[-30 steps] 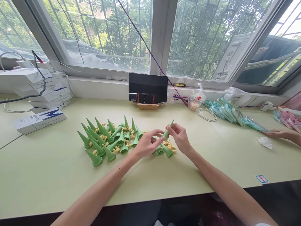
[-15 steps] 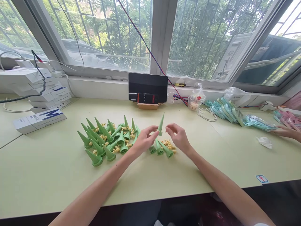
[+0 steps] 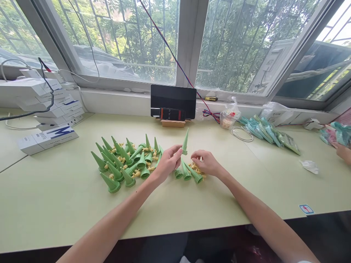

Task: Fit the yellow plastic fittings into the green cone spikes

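Upright between the thumb and fingers of my left hand [image 3: 170, 160] is a green cone-shaped plastic spike [image 3: 185, 142], its point upward. My right hand [image 3: 207, 162] is lowered over a small heap of yellow plastic valve pieces [image 3: 197, 169], fingers bent and drawn together at the heap's edge. Whatever its fingertips may hold is hidden. Just in front of the hands lie a few green spikes [image 3: 187, 174] with their hollow ends toward me. To the left of my left hand, many green spikes [image 3: 114, 166] stand and lie in a cluster, yellow pieces fitted to several.
A phone [image 3: 172, 114] leans against a dark screen [image 3: 173, 98] at the back. White boxes [image 3: 48, 139] are stacked on the left. Bagged teal items [image 3: 260, 128], a cable coil [image 3: 241, 134] and a crumpled tissue [image 3: 309, 166] lie right, near another person's hand [image 3: 343, 152].
My right hand has come down from beside the spike to the yellow pieces. My left hand, with the spike, has shifted slightly left. At far right, the other person's hand has moved right.
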The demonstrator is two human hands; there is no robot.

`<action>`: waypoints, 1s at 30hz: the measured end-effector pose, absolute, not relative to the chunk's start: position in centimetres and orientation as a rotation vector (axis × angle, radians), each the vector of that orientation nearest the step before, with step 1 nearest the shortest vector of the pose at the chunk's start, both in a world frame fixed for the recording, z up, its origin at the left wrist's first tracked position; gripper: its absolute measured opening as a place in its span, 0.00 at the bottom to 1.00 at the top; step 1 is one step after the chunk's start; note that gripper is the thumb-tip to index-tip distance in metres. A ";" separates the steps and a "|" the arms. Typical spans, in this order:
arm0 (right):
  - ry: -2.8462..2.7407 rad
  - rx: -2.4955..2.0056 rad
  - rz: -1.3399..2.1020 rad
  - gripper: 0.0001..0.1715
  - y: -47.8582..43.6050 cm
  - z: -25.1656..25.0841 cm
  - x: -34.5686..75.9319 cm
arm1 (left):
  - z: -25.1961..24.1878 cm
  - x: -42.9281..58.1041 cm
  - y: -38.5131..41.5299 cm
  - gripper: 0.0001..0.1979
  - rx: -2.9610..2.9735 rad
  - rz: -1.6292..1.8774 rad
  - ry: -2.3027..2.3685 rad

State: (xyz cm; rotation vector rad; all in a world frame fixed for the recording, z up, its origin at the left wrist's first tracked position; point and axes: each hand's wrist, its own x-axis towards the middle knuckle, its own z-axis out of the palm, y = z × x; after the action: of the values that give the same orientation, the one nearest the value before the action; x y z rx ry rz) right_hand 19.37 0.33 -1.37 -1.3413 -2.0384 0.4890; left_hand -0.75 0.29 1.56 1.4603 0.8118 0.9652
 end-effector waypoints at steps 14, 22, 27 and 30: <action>-2.198 -1.336 0.601 0.08 0.3 -0.5 21.3 | 1.6 -0.7 0.2 0.19 1.419 0.975 0.836; -2.235 -1.330 0.637 0.04 0.3 -0.4 21.4 | 1.5 -0.6 0.2 0.19 1.403 0.986 0.823; -2.247 -1.344 0.584 0.02 0.3 -0.7 21.4 | 1.5 -0.5 0.2 0.19 1.408 0.988 0.826; -2.220 -1.367 0.555 0.01 0.4 -0.9 21.4 | 1.5 -0.5 0.1 0.19 1.404 0.987 0.837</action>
State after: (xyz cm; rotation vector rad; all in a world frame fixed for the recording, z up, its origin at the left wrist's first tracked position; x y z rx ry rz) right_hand 21.42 0.45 -0.93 -1.3673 -2.2204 0.5553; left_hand -0.55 0.15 1.50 1.4038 0.8368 0.9865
